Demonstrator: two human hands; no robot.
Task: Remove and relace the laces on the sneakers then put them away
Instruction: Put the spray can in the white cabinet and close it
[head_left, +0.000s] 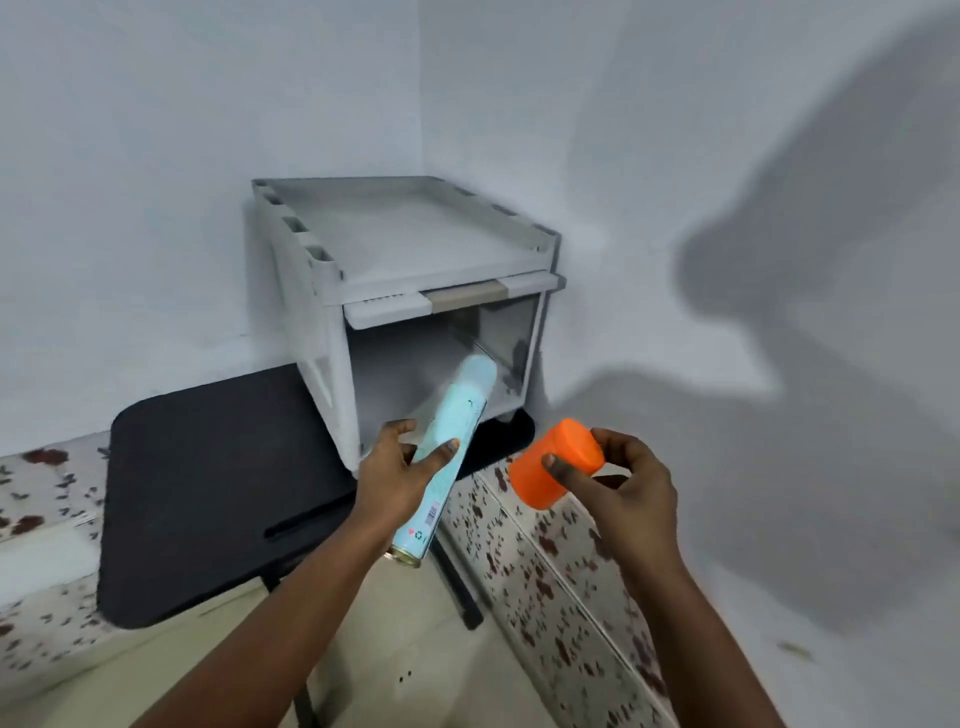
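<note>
L hand (392, 467): wrapped round pale-blue spray can (447, 447), long axis 7→1 o'clock, nozzle end inside open grey storage box (415, 291). R hand (623, 483): pinching orange cap (556, 465), just beside can at 3 o'clock. Sneakers: not in view.

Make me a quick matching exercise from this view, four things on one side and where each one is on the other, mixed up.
Things:
1. spray can
2. orange cap
3. storage box
4. black mat

Places:
A. standing in the wall corner
B. held in the right hand
C. lying left of the box
D. held in the left hand

Pairs: 1-D, 2-B, 3-A, 4-C
</note>
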